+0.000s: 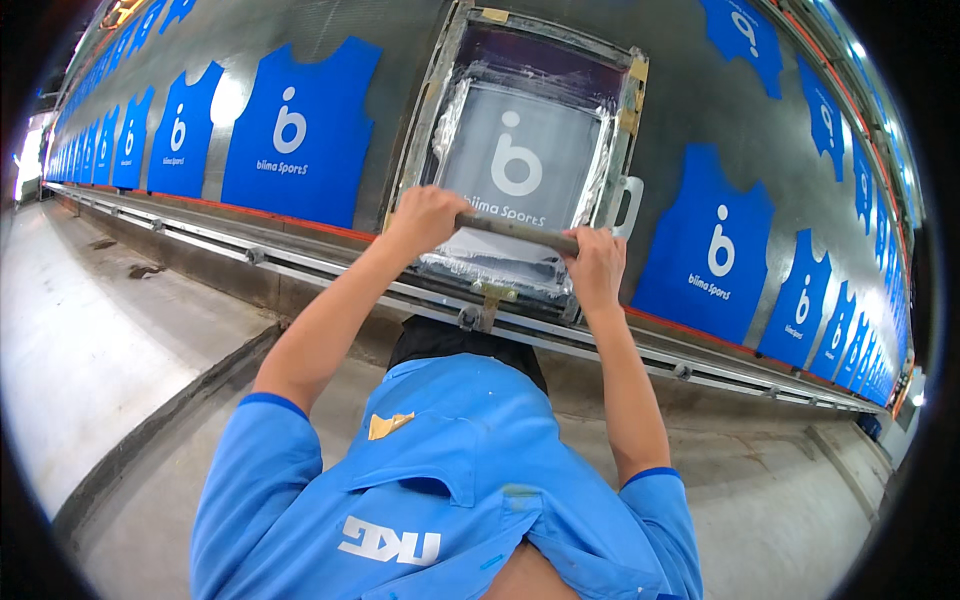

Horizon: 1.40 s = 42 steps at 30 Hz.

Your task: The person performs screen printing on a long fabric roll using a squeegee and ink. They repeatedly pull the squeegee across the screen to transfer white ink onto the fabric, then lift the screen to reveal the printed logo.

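Observation:
Both my hands grip a long squeegee (515, 231) across the lower part of a screen-printing frame (622, 150). My left hand (428, 216) is closed round its left end, and my right hand (597, 262) round its right end. The frame's mesh (470, 150) shows a pale round logo with lettering below, partly hidden by the squeegee. White ink (500, 262) is smeared along the frame's near side and inner edges. A white loop handle (628, 206) sticks out from the frame's right side. The squeegee's blade edge is hidden from me.
Blue fabric panels with white prints, one on the left (300, 130) and one on the right (708, 245), lie in rows along the long grey printing table (400, 60). A metal rail (330, 272) runs along its near edge, with a clamp (490, 300) below the frame. Concrete floor (130, 310) lies behind.

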Each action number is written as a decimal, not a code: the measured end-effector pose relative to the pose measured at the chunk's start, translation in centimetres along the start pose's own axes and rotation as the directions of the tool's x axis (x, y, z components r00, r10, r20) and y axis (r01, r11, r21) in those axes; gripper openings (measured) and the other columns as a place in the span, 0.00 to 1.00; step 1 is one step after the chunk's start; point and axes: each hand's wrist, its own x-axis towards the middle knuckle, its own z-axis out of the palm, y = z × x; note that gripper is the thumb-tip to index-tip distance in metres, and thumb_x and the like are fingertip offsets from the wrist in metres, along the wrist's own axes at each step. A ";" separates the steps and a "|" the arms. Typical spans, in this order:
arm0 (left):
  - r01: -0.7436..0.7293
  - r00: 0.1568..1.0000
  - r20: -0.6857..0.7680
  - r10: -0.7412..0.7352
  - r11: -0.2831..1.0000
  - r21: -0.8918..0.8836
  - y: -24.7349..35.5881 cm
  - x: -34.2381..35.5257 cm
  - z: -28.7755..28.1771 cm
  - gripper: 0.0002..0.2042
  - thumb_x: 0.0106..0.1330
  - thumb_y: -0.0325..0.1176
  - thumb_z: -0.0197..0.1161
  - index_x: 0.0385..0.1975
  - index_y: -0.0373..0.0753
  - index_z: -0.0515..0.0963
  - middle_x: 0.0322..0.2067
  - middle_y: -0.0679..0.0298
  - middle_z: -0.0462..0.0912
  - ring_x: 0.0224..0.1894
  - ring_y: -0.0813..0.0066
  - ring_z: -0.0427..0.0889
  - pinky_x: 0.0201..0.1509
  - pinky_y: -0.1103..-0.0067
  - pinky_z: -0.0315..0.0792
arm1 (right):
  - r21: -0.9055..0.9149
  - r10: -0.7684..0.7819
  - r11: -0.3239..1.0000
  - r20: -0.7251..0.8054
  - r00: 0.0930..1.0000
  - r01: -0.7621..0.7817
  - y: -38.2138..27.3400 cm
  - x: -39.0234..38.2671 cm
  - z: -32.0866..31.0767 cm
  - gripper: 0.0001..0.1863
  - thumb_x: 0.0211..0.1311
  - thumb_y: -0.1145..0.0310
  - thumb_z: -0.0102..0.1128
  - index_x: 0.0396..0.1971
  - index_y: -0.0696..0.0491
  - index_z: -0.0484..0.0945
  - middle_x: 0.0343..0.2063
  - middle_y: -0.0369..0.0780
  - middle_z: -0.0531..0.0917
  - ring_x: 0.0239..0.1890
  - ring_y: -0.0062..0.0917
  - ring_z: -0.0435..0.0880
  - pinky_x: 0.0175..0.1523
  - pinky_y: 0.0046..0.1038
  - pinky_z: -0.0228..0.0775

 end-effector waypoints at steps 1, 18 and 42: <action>0.002 1.000 -0.008 -0.002 1.000 -0.006 0.5 -1.4 -0.3 0.16 0.48 0.24 0.70 0.37 0.50 0.89 0.37 0.67 0.89 0.41 0.63 0.86 0.45 0.67 0.77 | -0.002 -0.013 1.000 0.009 1.000 0.013 -0.5 -0.9 0.1 0.16 0.44 0.70 0.77 0.36 0.48 0.84 0.32 0.34 0.85 0.41 0.29 0.80 0.49 0.34 0.63; 0.131 0.962 0.237 -0.139 0.990 0.051 1.0 6.9 -6.4 0.09 0.61 0.35 0.65 0.41 0.51 0.86 0.33 0.57 0.87 0.39 0.54 0.85 0.43 0.61 0.78 | -0.120 0.035 0.993 0.252 0.967 -0.004 1.6 8.3 -4.4 0.14 0.54 0.57 0.73 0.38 0.46 0.87 0.34 0.38 0.87 0.43 0.35 0.83 0.50 0.42 0.70; -0.010 0.995 0.096 0.000 0.994 0.105 -1.9 9.4 -3.2 0.09 0.55 0.33 0.67 0.36 0.49 0.86 0.30 0.59 0.87 0.37 0.53 0.85 0.41 0.61 0.78 | -0.026 0.055 0.998 0.047 0.997 -0.054 3.1 8.3 -0.1 0.15 0.52 0.64 0.75 0.39 0.50 0.82 0.33 0.41 0.85 0.42 0.39 0.83 0.47 0.41 0.71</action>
